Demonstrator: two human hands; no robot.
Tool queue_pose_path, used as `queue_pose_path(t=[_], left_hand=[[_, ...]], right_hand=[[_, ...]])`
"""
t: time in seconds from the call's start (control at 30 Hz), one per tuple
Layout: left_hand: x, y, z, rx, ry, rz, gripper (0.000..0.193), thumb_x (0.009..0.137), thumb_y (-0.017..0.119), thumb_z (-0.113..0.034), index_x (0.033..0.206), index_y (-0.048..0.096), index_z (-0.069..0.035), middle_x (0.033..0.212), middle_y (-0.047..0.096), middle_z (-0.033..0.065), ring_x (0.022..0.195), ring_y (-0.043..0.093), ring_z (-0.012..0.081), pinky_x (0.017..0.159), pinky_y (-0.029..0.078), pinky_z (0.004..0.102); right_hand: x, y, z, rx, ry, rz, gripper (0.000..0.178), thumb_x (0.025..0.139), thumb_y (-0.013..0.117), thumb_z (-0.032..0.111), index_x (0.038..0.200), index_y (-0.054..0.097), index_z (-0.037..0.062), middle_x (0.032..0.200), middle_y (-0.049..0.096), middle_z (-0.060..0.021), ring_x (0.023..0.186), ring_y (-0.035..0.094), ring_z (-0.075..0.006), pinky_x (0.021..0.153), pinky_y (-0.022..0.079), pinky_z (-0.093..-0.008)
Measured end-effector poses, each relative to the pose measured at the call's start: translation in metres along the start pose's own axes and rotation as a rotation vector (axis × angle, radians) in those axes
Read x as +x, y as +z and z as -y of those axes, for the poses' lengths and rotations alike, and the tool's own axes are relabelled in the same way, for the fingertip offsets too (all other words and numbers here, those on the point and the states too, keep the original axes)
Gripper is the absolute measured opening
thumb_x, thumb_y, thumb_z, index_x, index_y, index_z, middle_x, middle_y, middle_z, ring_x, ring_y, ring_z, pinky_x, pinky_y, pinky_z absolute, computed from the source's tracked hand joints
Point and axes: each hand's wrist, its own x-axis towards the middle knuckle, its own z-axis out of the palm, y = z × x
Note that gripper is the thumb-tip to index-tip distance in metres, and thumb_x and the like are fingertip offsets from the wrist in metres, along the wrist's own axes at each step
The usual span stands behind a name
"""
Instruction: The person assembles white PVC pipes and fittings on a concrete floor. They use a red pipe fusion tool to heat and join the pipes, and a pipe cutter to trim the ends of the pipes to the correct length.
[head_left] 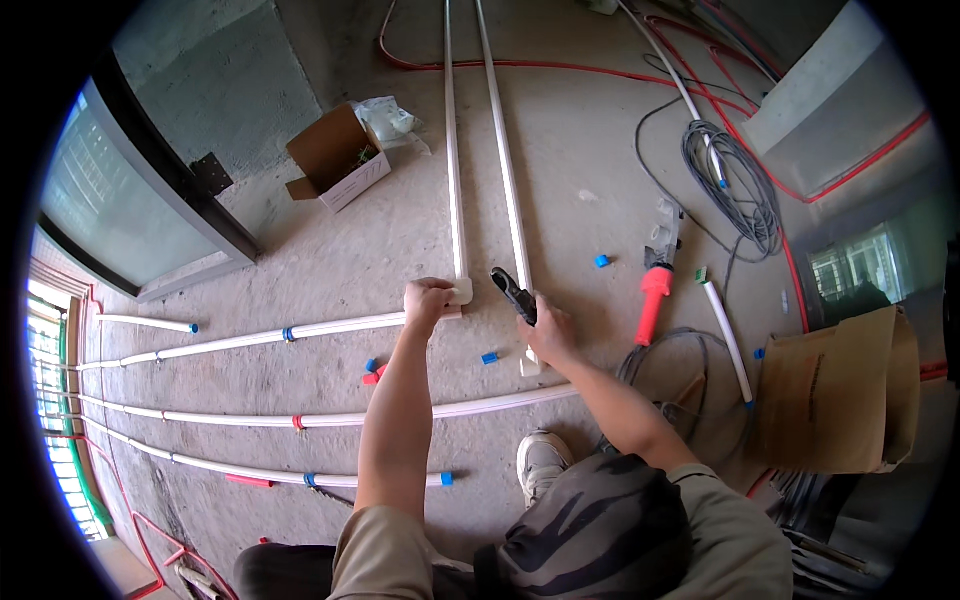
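My left hand [428,302] is closed on a white elbow fitting [462,291] at the corner where two white pipes meet on the floor. One pipe [453,170] runs away toward the far side, and the other [350,327] runs off to the left. In my right hand [550,332] is a black hand tool [512,294], its exact kind unclear, angled up and left from my fist. Just beyond that hand lies a second long white pipe [507,170]. A white fitting [531,362] shows below the same hand, at the near corner.
A red-handled tool [653,305] with a grey metal head lies to the right. Coiled grey cable [735,185], a short white pipe [727,340] and a cardboard box [830,395] are farther right. An open carton [355,180] stands far left. Blue caps [602,261] are scattered around.
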Motion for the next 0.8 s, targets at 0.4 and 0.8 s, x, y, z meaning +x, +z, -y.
queue_pose_path(t=[0.4, 0.8], left_hand=[[-0.014, 0.012, -0.014, 0.001, 0.007, 0.035, 0.018, 0.084, 0.074, -0.001, 0.1, 0.077, 0.006, 0.089, 0.075, 0.0134, 0.076, 0.072, 0.0191, 0.069, 0.06, 0.0323], [-0.006, 0.009, 0.012, -0.139, -0.059, 0.078, 0.019, 0.09, 0.068, 0.004, 0.106, 0.072, 0.014, 0.097, 0.074, 0.0229, 0.081, 0.076, 0.03, 0.07, 0.069, 0.0375]], right_hand=[[-0.007, -0.012, -0.009, -0.044, 0.069, 0.043, 0.057, 0.089, 0.073, 0.03, 0.133, 0.055, -0.0018, 0.114, 0.071, -0.0248, 0.103, 0.069, -0.0451, 0.091, 0.053, -0.0545], [-0.03, 0.004, -0.015, -0.078, 0.119, 0.005, 0.053, 0.091, 0.071, 0.034, 0.137, 0.058, 0.0103, 0.096, 0.073, -0.0241, 0.088, 0.071, -0.0452, 0.079, 0.056, -0.0554]])
